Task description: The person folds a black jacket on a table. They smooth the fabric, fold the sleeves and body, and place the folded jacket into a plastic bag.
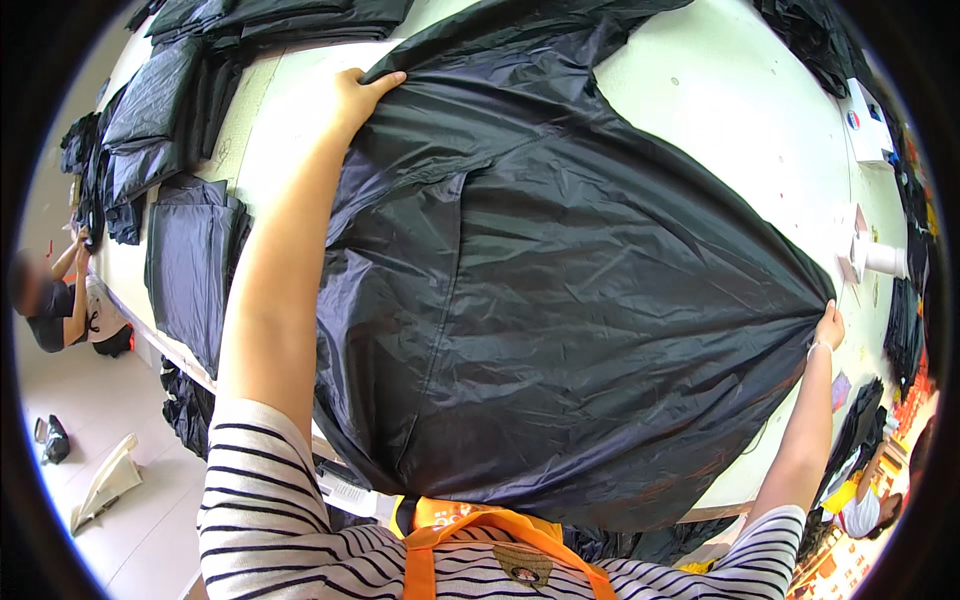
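A large black garment of thin, shiny fabric (570, 300) spreads across the white table (712, 97) before me. It looks like a raincoat or jacket, with a seam running down its left part. My left hand (364, 97) pinches its upper left edge, thumb on top. Far to the right, my right hand (829, 328) grips a corner, and taut creases fan out from that point. The garment's near edge hangs down against my orange apron (480, 517). Its top end runs beyond the upper rim of the view.
Folded black garments (191, 262) lie in stacks along the table's left side. At the right stand a white box (868, 124) and a white cylindrical object (885, 259). A person (64, 307) is at the table's left end; another person (870, 514) is at lower right.
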Motion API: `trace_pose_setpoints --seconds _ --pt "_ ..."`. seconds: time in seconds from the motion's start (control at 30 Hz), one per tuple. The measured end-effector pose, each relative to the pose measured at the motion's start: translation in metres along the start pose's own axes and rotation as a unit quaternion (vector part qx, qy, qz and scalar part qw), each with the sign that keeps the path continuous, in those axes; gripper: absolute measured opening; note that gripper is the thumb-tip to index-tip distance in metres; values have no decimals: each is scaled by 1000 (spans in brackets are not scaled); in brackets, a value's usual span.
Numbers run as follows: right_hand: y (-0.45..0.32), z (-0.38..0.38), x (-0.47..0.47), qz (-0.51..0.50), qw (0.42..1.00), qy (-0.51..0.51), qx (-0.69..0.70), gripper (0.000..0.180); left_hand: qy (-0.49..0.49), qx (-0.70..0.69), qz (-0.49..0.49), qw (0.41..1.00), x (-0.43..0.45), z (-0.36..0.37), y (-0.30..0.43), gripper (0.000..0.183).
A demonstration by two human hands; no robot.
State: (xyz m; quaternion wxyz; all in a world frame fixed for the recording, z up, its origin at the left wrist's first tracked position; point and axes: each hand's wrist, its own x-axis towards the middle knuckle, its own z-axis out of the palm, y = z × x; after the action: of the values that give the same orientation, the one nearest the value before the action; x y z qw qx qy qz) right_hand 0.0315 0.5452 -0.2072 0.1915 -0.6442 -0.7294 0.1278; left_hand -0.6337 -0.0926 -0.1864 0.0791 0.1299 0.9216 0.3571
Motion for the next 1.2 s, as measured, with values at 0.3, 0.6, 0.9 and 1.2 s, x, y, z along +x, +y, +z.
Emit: trace_pose_setpoints --seconds 0.3,0.6,0.9,1.2 --pt "-72 17 -94 -210 955 150 -144 50 162 116 201 959 -82 -5 3 64" --pt "-173 -46 -461 -380 864 -320 -84 70 -66 334 -16 940 -412 -59 -10 89" --pt "-155 -12 -470 -460 862 -189 -99 69 9 168 84 982 -420 -63 -105 78" --pt "-175 35 -408 -514 846 -97 -107 62 172 179 157 956 -433 -85 -80 66"
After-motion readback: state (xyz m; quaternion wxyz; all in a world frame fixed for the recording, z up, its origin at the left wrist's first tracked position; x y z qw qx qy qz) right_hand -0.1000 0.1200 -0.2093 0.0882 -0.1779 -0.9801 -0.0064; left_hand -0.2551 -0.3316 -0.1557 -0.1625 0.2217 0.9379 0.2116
